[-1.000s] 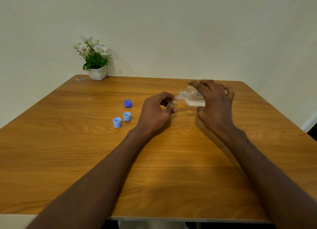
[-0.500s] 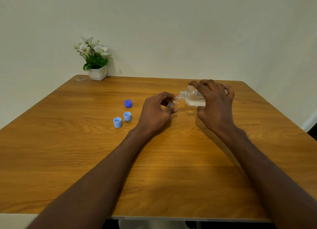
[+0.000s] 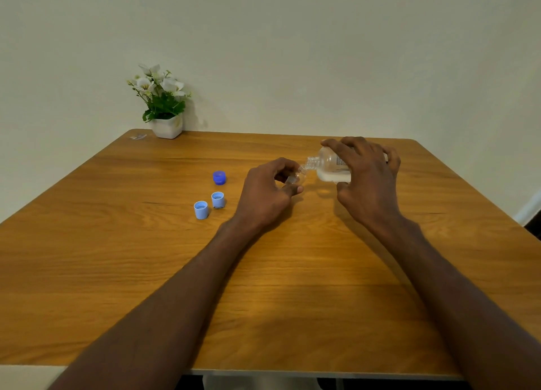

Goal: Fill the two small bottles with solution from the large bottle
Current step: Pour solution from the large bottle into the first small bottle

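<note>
Nothing has shifted over the last second: the right hand [image 3: 369, 179] still grips the large bottle [image 3: 330, 167] tipped on its side, neck at the mouth of the small bottle [image 3: 293, 179] pinched in the left hand [image 3: 268, 193] above the table [image 3: 292, 272], so the pour is probably ongoing. Only one small bottle shows; the second is not visible. Three caps lie left: one dark blue cap [image 3: 219, 177] and two light blue caps [image 3: 217, 199].

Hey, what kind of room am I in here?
Probably a plain home or office room: a bare wooden table against a blank wall, with a small potted plant in the corner. Nothing marks it as a lab.
</note>
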The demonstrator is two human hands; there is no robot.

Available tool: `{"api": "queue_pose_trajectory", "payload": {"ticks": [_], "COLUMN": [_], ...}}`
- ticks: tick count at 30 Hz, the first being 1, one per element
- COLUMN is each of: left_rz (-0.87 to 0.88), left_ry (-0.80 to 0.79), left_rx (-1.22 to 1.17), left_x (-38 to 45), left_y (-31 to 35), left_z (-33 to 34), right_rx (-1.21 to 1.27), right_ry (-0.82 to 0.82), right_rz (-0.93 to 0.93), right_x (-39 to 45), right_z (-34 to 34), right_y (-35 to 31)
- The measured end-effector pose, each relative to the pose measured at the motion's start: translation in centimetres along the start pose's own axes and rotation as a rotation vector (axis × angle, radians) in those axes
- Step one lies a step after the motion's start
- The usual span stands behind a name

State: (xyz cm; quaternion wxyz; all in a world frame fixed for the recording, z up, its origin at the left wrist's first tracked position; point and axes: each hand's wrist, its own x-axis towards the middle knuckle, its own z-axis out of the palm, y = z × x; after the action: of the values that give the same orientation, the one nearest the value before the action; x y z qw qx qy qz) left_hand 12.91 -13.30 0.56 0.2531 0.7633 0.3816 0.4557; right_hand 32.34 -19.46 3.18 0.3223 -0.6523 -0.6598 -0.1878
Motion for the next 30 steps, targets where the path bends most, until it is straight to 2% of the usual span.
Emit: {"api": "queue_pose_trajectory", "payload": {"ticks": [30], "left_rz": [0.011], "left_ry": [0.001], "left_rx": [0.003], "left_x": [-0.09], "left_y": [0.10], "left_z": [-0.05], "right_rx": [0.005], "right_ry": [0.002], "right_rz": [0.003], "right_x": [0.02], "right_z": [-0.03], "right_y": [0.02]}}
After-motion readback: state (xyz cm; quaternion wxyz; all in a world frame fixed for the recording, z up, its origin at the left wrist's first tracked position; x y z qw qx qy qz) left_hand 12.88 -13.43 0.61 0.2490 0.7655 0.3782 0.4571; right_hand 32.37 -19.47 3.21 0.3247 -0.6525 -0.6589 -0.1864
